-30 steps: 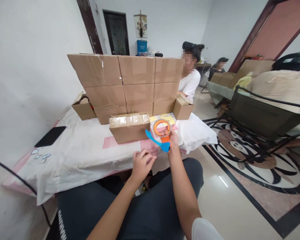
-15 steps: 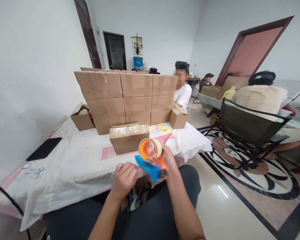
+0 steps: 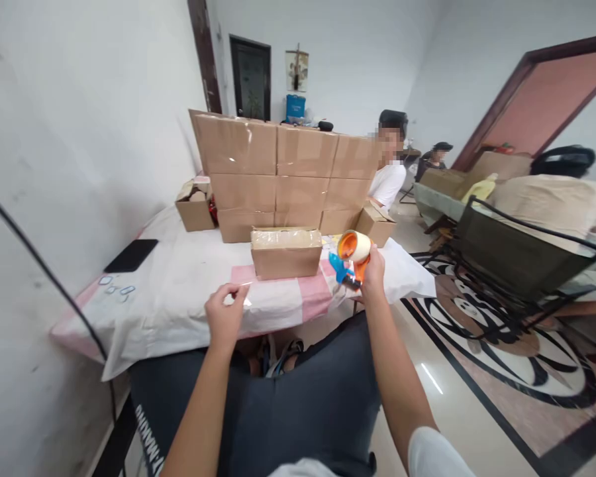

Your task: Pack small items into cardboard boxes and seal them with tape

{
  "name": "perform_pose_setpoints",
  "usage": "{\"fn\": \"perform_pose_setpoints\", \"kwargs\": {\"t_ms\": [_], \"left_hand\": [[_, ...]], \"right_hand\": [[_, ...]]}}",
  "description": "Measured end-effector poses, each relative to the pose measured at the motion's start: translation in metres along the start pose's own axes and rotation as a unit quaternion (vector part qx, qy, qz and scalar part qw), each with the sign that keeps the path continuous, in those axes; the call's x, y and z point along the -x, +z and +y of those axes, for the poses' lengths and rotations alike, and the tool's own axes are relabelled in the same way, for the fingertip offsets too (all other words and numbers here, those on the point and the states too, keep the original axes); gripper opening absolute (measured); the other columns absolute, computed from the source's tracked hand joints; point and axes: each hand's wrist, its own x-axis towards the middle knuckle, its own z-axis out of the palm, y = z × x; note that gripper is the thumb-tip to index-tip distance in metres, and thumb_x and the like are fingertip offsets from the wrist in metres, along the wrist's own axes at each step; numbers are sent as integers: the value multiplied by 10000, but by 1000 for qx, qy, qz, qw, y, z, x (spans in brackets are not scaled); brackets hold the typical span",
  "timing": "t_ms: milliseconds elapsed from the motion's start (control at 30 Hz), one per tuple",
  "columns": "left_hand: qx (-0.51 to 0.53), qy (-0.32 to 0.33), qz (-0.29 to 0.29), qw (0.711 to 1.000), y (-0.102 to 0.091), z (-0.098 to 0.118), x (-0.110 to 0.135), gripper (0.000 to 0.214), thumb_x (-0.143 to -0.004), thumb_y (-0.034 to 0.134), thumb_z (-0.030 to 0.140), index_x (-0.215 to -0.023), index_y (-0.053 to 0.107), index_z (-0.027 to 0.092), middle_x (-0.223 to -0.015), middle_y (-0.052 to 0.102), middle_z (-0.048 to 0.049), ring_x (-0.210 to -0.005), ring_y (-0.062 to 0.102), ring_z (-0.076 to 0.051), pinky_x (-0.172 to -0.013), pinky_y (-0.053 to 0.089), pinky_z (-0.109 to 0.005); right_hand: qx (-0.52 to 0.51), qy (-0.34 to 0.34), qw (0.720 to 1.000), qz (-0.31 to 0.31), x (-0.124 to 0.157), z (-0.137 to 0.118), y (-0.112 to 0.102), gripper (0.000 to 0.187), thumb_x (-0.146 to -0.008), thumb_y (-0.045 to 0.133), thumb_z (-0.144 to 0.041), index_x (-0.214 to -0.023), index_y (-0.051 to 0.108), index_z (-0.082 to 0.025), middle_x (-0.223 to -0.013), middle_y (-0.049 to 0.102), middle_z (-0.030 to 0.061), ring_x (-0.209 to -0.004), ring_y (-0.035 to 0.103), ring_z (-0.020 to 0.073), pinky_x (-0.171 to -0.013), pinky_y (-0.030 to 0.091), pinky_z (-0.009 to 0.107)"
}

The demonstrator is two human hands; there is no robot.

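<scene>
My right hand point(image 3: 374, 273) is closed around a tape dispenser point(image 3: 361, 248) with a blue and orange body and a wide roll of tape on it. It is held up over the table's front edge, on the right. My left hand point(image 3: 223, 317) pinches the free end of a clear tape strip point(image 3: 248, 294), which shows faintly as a glint by the fingertips. Between and beyond both hands a small cardboard box point(image 3: 287, 260) stands on the table, shiny tape over its top.
Stacked cardboard boxes point(image 3: 300, 192) form a wall behind the small box. An open box point(image 3: 195, 211) sits left, another box point(image 3: 377, 224) right. A black flat object point(image 3: 132, 256) lies on the white cloth point(image 3: 183, 271). A person point(image 3: 390, 179) sits behind the stack.
My hands have moved apart: the left went left with the tape end, the right went right and up with the dispenser. The view has also shifted.
</scene>
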Motion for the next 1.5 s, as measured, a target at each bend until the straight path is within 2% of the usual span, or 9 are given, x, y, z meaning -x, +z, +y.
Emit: {"fn": "perform_pose_setpoints", "kwargs": {"t_ms": [233,500,600,700,767,900,1100,1300,1500], "left_hand": [[22,-73,3,997,3,10,-1,450,-808,653,525,-542,489,200,-553,424,43,-584,394,-118,-592,331,-248],[55,-134,-60,988,-13,17,-14,546,-783,676,573,-489,423,190,-522,305,54,-556,310,-95,-557,274,-250],[71,-133,-66,986,-12,23,-13,524,-774,686,565,-492,454,189,-517,335,52,-561,329,-98,-557,278,-250],[86,-125,-86,985,-9,33,-8,520,-770,683,557,-493,438,191,-521,347,50,-559,330,-98,-557,288,-248],[87,-111,-104,984,-8,41,-5,522,-766,680,560,-493,431,191,-523,344,49,-559,329,-98,-557,294,-246],[81,-68,-119,987,-10,52,2,538,-762,673,580,-491,412,195,-513,335,48,-544,330,-100,-534,290,-245],[73,-40,-151,985,-1,50,6,586,-724,639,717,-499,484,199,-500,425,31,-527,400,-128,-525,334,-257],[68,-34,-184,980,3,50,18,589,-718,656,713,-512,459,198,-526,424,33,-563,401,-132,-561,339,-257],[80,-54,-220,971,4,47,16,585,-645,687,757,-596,588,183,-543,495,23,-559,436,-136,-562,353,-255]], "right_hand": [[124,16,992,27,-39,69,30,375,-936,441,-492,-715,504,-195,-617,576,-3,-630,568,153,-622,486,291],[222,-76,971,45,-17,57,19,195,-911,519,-379,-811,494,-214,-877,580,36,-896,537,191,-842,469,353],[213,-115,967,-75,39,34,28,191,-823,639,-375,-900,597,-206,-939,599,37,-884,558,191,-863,473,353],[168,-149,908,-353,103,9,51,372,-747,755,-335,-1094,662,-236,-1049,625,58,-917,574,212,-849,476,360],[137,-97,897,-408,133,-3,71,498,-737,786,-331,-1206,633,-261,-1163,630,70,-939,588,209,-831,474,351],[40,178,920,-347,152,-8,96,486,-743,769,-465,-1137,593,-241,-1061,676,56,-749,635,159,-604,443,265],[-51,434,813,-386,153,-8,93,558,-641,797,-611,-945,559,-209,-762,650,-17,-532,621,141,-458,388,229],[-116,326,901,-263,158,-3,95,517,-544,841,-294,-957,545,-194,-707,689,-29,-578,606,115,-542,406,216],[-108,109,952,-265,144,-9,98,355,-675,761,-277,-947,545,-204,-712,697,-30,-633,642,135,-621,467,253]]}}
